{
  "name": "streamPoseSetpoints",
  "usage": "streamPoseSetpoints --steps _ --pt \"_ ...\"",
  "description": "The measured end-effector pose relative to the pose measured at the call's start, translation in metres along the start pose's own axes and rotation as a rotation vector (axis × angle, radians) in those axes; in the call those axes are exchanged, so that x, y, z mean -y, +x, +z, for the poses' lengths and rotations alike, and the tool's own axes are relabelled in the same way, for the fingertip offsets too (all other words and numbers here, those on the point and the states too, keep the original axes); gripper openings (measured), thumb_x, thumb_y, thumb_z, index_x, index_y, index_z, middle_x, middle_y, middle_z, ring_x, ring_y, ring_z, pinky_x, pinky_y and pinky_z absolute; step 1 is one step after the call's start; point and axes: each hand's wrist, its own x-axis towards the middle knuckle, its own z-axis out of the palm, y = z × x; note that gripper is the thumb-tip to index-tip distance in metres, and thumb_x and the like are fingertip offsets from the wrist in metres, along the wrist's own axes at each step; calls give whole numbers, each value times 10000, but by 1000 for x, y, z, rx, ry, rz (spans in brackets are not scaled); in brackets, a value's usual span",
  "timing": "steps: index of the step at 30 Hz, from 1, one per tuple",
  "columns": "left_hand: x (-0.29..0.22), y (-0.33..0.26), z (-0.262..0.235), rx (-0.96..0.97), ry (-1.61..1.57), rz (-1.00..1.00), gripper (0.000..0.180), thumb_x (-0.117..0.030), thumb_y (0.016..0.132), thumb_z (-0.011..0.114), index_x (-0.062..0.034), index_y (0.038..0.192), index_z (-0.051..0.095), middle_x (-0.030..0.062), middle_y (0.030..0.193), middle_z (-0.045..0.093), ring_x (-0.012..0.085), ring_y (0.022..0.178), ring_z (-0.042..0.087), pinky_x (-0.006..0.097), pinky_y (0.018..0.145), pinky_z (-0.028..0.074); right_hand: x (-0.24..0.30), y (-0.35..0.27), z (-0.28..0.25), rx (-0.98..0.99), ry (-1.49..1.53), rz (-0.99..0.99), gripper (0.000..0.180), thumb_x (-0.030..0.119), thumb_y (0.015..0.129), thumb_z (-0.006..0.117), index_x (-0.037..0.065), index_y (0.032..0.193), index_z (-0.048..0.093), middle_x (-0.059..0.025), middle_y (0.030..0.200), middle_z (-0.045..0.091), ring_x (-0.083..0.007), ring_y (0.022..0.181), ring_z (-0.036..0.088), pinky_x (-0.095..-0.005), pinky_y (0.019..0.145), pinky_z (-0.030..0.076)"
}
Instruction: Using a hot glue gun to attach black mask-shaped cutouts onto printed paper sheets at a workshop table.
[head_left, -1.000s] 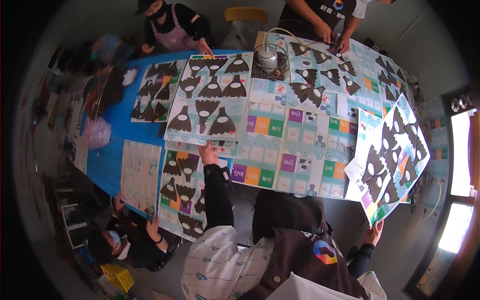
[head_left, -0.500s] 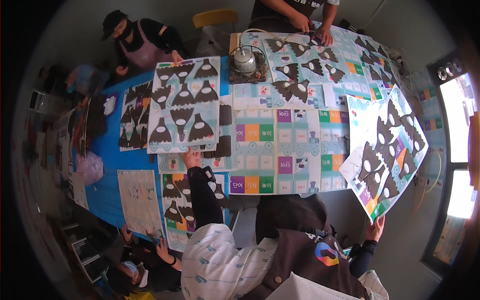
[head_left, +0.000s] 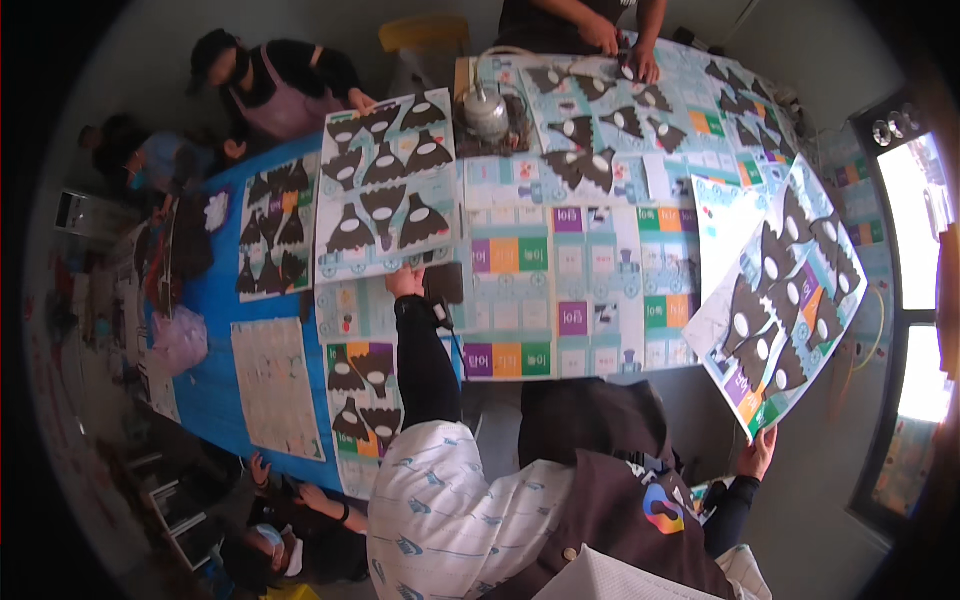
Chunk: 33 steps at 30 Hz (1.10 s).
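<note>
My left hand (head_left: 405, 283) is closed on the near edge of a printed sheet (head_left: 345, 262) bearing several dark, bell-shaped pieces with scalloped edges and white ovals (head_left: 386, 158). A co-worker's hand (head_left: 362, 101) is at that sheet's far edge. Beside my left wrist lies a dark rectangular piece (head_left: 444, 284), partly hidden. At the right, my right hand (head_left: 758, 452) grips the bottom corner of another printed sheet (head_left: 762, 412). It hangs tilted at the table's right end, with similar dark pieces (head_left: 742, 328) on it. The fingers behind it are partly hidden.
A table with a blue cover (head_left: 205, 375) and printed sheets (head_left: 590, 285) spreads before me. A metal kettle (head_left: 488, 112) stands near its far side. Across it, a co-worker's hands (head_left: 642, 62) work over dark pieces. Another person's hands (head_left: 318, 500) are at lower left. A pale sheet (head_left: 272, 385) lies nearby.
The sheet in my left hand has shifted right, uncovering more of the sheet to its left. The sheet in my right hand has moved slightly to the right.
</note>
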Motion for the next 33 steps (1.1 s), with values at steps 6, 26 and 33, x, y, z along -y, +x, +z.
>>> streamPoseSetpoints --steps 6,26,33 --pt "-5 -4 -4 -86 -20 -21 318 24 886 504 -11 1201 473 194 1086 582 321 899 653 493 711 599 -12 10 -20 47 -15 -4 431 43 948 504 57 1370 415 -48 1183 606 -90 888 640 -188 650 526" --pt "180 -290 98 1385 1264 -262 424 -305 967 514 14 1246 525 90 1116 656 168 950 641 290 809 480 -31 7 -137 34 19 98 394 85 913 565 11 1287 466 -55 1046 614 -129 827 626 -246 582 523" --pt "291 -513 150 1292 763 -725 426 -262 1026 367 -26 1381 378 110 1230 580 212 1088 596 355 872 498 -30 64 -251 73 101 124 341 -20 890 537 -21 1231 520 -82 964 657 -157 675 661 -242 541 541"
